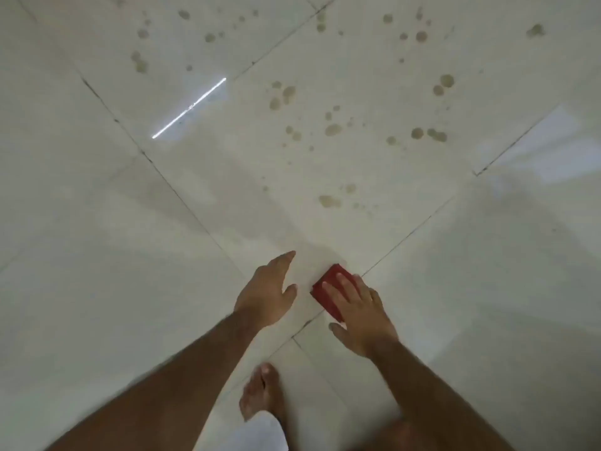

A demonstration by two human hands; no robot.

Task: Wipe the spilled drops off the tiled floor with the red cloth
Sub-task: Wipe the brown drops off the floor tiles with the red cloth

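Note:
A folded red cloth (330, 289) lies flat on the pale tiled floor (130, 255) near the crossing of two grout lines. My right hand (361, 312) presses down on it with fingers spread, covering its right half. Just left of the cloth, my left hand (268, 292) hovers with fingers apart and nothing in it. Several brownish spilled drops (330, 200) dot the tiles beyond the cloth, the nearest a short way ahead. More drops (283, 96) spread toward the top of the view.
My bare foot (261, 390) stands on the tile below the hands, with a white garment edge (260, 432) over it. A bright light reflection (190, 107) streaks the floor at upper left. Dark grout lines cross the floor diagonally.

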